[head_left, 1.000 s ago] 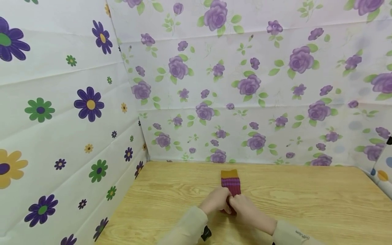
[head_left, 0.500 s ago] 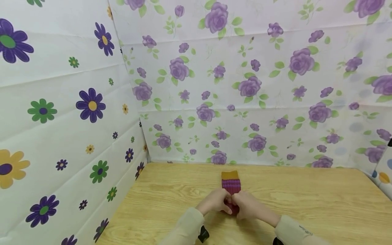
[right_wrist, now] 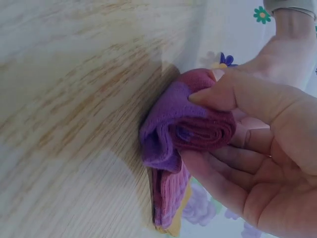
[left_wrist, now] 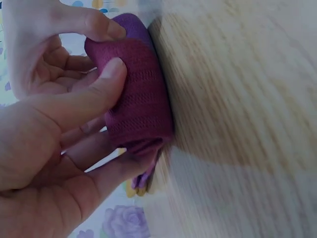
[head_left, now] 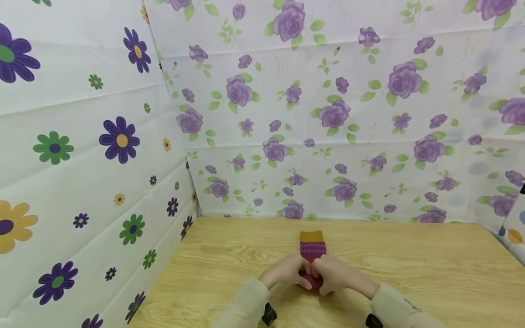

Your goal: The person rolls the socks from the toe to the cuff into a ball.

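Observation:
A maroon sock (head_left: 313, 260) with purple stripes and a mustard cuff lies on the wooden table, its cuff end pointing away from me. Its near part is coiled into a thick roll, and the spiral of layers and a purple patch show in the right wrist view. My left hand (head_left: 288, 272) grips the roll (left_wrist: 138, 94) from the left, thumb on the near face and fingers around the far side. From the right, my right hand (head_left: 333, 274) pinches the other end of the rolled sock (right_wrist: 203, 129) between thumb and fingers. The flat cuff stretches out beyond both hands.
The pale wood table (head_left: 229, 255) spreads around the sock on all sides. A rose-patterned cloth (head_left: 311, 177) hangs along its back edge, and a daisy-patterned cloth (head_left: 98, 182) stands along the left.
The sock and both hands have shifted slightly to the right and nearer to me. The hands now sit a little wider apart, and more of the maroon roll shows between them.

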